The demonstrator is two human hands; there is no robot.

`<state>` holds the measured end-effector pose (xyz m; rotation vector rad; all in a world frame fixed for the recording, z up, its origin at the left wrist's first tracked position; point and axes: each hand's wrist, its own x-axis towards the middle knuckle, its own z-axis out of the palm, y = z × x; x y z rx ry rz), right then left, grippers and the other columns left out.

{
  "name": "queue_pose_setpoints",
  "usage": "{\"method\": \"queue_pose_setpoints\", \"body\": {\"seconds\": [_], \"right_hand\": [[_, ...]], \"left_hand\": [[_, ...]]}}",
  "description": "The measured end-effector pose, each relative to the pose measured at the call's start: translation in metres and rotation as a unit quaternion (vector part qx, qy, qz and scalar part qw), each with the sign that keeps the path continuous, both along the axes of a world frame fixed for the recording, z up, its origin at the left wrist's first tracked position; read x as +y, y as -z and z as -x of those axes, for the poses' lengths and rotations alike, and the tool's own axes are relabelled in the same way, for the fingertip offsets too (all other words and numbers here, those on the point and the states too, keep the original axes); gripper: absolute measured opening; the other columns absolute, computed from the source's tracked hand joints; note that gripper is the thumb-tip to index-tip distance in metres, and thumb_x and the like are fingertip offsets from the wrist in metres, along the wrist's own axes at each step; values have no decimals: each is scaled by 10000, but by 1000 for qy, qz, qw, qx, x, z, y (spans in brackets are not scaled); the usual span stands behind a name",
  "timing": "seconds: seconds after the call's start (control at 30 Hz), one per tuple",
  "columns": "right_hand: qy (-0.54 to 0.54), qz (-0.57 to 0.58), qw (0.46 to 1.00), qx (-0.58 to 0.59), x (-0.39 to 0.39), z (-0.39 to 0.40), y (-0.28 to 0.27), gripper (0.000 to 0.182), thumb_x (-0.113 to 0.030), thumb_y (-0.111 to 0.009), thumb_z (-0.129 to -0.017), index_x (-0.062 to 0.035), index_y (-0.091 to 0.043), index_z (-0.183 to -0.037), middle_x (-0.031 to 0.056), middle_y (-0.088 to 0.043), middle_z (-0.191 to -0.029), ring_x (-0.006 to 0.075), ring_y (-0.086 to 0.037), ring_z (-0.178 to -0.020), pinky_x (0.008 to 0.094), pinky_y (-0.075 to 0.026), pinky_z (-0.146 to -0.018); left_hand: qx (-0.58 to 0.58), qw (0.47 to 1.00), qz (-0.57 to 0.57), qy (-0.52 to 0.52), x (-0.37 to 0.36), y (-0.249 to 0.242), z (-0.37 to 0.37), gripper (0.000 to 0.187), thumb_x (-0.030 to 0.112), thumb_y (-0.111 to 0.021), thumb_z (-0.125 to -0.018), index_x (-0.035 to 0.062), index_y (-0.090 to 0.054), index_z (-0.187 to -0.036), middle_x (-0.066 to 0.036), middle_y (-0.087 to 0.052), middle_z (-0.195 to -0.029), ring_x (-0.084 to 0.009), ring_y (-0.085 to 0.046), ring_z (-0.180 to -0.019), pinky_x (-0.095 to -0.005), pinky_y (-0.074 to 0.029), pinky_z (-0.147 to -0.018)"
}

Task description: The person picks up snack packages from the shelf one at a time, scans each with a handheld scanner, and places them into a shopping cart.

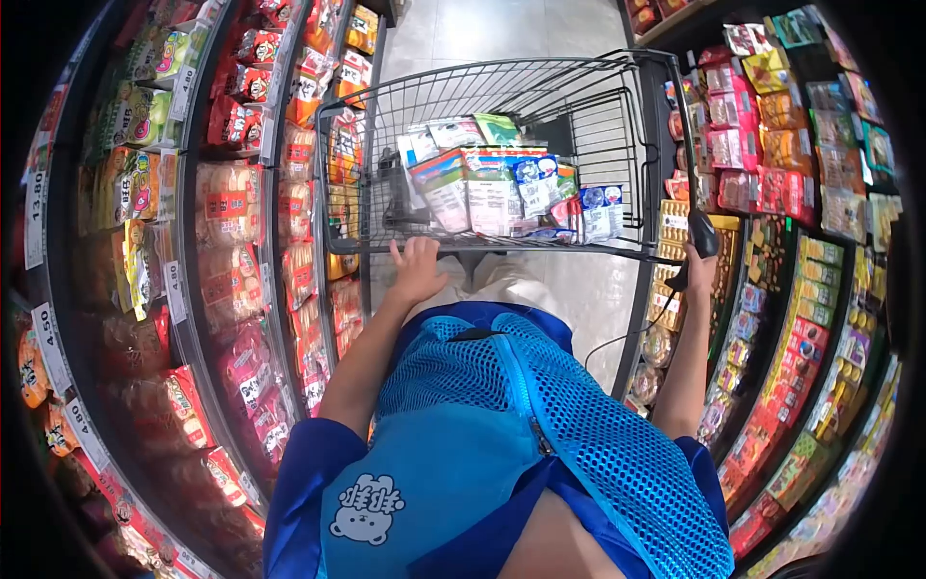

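Observation:
My left hand (418,271) is at the near bar of a black wire shopping cart (502,69), its fingers bent over the bar. In my right hand (701,273), beside the cart's right near corner, is a black handheld barcode scanner (703,234). A thin dark cable (617,340) hangs below it and curves toward my body. Several packaged snack bags (494,193) lie piled inside the cart. Among them is a blue-and-white packet (536,183), with another blue-and-white packet (602,212) at the pile's right end.
Shelves of bagged snacks (230,207) with price tags line the left side. On the right, hanging packets (730,121) are above rows of small packaged goods (805,333). Grey tiled floor (482,27) runs along the aisle beyond the cart.

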<state>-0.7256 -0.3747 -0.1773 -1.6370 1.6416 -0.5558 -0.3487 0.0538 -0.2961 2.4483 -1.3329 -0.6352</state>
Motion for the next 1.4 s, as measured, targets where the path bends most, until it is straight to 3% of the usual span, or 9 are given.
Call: {"method": "queue_pose_setpoints", "body": {"seconds": [0.47, 0.57, 0.67, 0.87, 0.9, 1.03, 1.17, 1.27, 1.4], "right_hand": [[2, 57, 998, 32, 82, 31, -17, 322, -232, -731, -761, 32, -677, -938, 34, -650, -790, 129, -575, -722, 298, -464, -683], [3, 38, 997, 65, 80, 59, 3, 355, -259, -733, -770, 29, -654, -962, 48, -647, -832, 139, -570, -750, 314, -457, -696], [8, 16, 996, 86, 98, 49, -17, 336, -246, -735, -768, 32, -656, -938, 38, -646, -828, 125, -569, -740, 308, -455, -684], [17, -2, 1000, 24, 109, 65, -7, 294, -173, -716, -778, 0, -654, -1007, 10, -647, -865, 109, -576, -763, 273, -443, -698], [34, -1, 999, 6, 114, 63, -7, 274, -170, -717, -775, -5, -656, -985, 2, -642, -862, 101, -576, -769, 276, -443, -694], [39, 39, 998, 29, 125, 68, -3, 193, -163, -712, -765, -7, -676, -872, 3, -634, -773, 96, -565, -677, 270, -443, -627], [94, -43, 993, 57, 134, 65, -12, 244, -158, -736, -753, -2, -651, -921, -8, -615, -802, 96, -545, -705, 269, -425, -646], [67, -13, 997, 21, 144, 58, -17, 222, -138, -717, -779, 6, -663, -939, -1, -643, -817, 97, -576, -725, 261, -445, -681], [64, -16, 998, 12, 142, 69, -8, 211, -119, -708, -784, 7, -667, -948, 4, -661, -842, 97, -590, -740, 257, -455, -709]], "left_hand": [[9, 1000, 18, 5, 40, 4, 32, 607, 486, -702, -762, 66, -512, -1157, -119, -526, -1172, -289, -417, -1237, -649, -109, -1076], [69, 997, 30, -34, 37, -1, 23, 588, 478, -684, -799, 37, -537, -1160, -141, -583, -1121, -305, -524, -1109, -532, -262, -1071], [168, 966, 72, -183, 27, 41, -7, 584, 452, -692, -810, 8, -555, -1163, -162, -614, -1125, -313, -591, -1003, -416, -420, -965], [421, 803, 23, -421, -50, 116, -60, 735, 322, -750, -810, -1, -375, -1354, -145, -578, -1238, -285, -562, -1143, -511, -438, -915], [367, 824, 56, -427, -57, 143, -61, 731, 280, -802, -751, -56, -432, -1284, -141, -627, -1118, -217, -631, -976, -345, -514, -794], [484, 750, 156, -423, -64, 230, -68, 597, 186, -824, -739, -32, -525, -1207, -115, -650, -1065, -182, -642, -877, -318, -519, -737], [498, 757, 128, -404, -57, 173, -82, 494, 163, -781, -800, 29, -547, -1213, -92, -657, -1090, -168, -653, -902, -306, -535, -747], [581, 639, 267, -428, -50, 117, -84, 426, 142, -725, -856, 61, -535, -1229, -65, -652, -1100, -165, -659, -889, -298, -543, -721], [533, 672, 315, -406, -53, 114, -113, 351, 120, -650, -913, 91, -514, -1235, -48, -639, -1148, -172, -659, -949, -314, -572, -716]]}}
